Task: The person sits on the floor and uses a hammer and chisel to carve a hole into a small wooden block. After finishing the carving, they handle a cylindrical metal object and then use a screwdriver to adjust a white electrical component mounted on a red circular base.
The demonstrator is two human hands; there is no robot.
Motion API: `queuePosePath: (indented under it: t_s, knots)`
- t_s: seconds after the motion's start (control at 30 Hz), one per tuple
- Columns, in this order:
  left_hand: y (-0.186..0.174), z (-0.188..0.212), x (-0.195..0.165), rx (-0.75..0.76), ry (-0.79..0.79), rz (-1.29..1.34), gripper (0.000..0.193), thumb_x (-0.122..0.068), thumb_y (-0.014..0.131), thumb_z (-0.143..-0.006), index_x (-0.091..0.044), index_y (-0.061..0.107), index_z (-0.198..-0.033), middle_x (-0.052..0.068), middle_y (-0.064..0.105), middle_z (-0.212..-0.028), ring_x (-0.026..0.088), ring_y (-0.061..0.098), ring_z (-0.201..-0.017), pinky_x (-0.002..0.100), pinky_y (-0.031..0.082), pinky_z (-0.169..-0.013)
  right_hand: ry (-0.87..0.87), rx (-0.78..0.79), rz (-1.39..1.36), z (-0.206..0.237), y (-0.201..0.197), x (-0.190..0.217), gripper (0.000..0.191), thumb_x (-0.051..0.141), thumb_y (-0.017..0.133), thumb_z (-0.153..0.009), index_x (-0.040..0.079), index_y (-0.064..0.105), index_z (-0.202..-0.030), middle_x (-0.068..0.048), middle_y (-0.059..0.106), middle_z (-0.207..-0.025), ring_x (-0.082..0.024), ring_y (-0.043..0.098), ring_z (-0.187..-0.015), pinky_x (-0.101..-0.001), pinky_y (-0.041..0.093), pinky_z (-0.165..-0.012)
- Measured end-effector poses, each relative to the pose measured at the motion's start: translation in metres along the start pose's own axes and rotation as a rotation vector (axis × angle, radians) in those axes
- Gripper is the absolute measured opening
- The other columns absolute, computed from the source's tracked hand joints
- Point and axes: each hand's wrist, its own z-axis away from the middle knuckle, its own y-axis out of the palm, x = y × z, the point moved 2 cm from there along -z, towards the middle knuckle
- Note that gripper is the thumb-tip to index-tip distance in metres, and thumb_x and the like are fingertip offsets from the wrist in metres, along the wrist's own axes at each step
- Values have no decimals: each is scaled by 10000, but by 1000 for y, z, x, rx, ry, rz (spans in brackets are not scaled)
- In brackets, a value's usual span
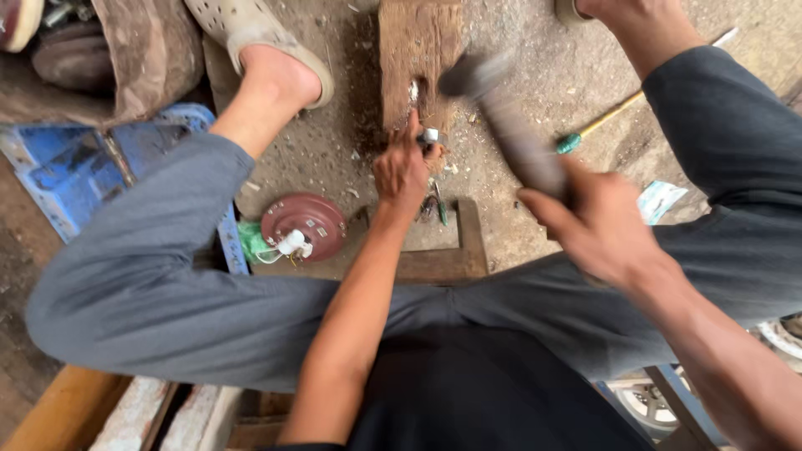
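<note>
1. Hammer (501, 117) in R hand (597, 230), grip wrapped tight round handle, head blurred over wooden block (418, 58).
2. L hand (403, 171) w/ fingers pinched on small white metal piece (429, 134), held against block's near end.
3. Pliers (436, 205) on floor just beside L hand.
4. Maroon disc (303, 225) further left; green-handled screwdriver (597, 125) beyond R hand.

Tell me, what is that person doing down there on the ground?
A person sits low over a wooden block. The left hand pinches a small metal piece against it. The right hand grips a hammer, blurred with motion, above that piece. A dark red round part lies nearby.
</note>
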Motion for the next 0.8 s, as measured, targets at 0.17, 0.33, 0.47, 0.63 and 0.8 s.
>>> queuePosePath:
  t_s: [0.17,0.33,0.47,0.63,0.8]
  knots:
    - [6,5,1,200,-95,38,767,-332,765,-1005,-1,368,-1573,137,663,-652,239,583,-543,431,482,-509,26,85,37,-2,23,-1,357,370,682,-1000,14,658,-993,-177,656,-650,-271,623,-541,-434,508,-522]
    - [8,6,2,143,-86,38,743,-317,764,-980,-2,409,-1551,156,712,-781,216,628,-576,368,516,-492,73,-30,-206,0,10,-2,334,323,666,-977,-8,654,-942,-121,662,-616,-182,650,-533,-388,508,-504]
    - [10,6,3,-55,78,34,827,-371,765,-867,32,420,-1501,177,745,-910,272,687,-685,406,522,-527,16,65,81,-4,22,6,368,374,704,-986,6,681,-986,-173,650,-617,-294,605,-556,-441,472,-534]
    - [20,10,14,52,-83,78,730,-331,777,-959,41,467,-1505,198,769,-944,215,698,-592,340,529,-470,4,31,-71,3,18,11,457,441,647,-959,-14,674,-930,-153,688,-620,-240,670,-536,-372,528,-542]
    - [27,10,17,106,-115,-63,737,-432,771,-916,-26,506,-1471,149,708,-652,243,668,-499,386,518,-470,-17,17,130,-6,17,16,445,453,671,-903,15,699,-975,-177,635,-536,-332,641,-519,-452,483,-554]
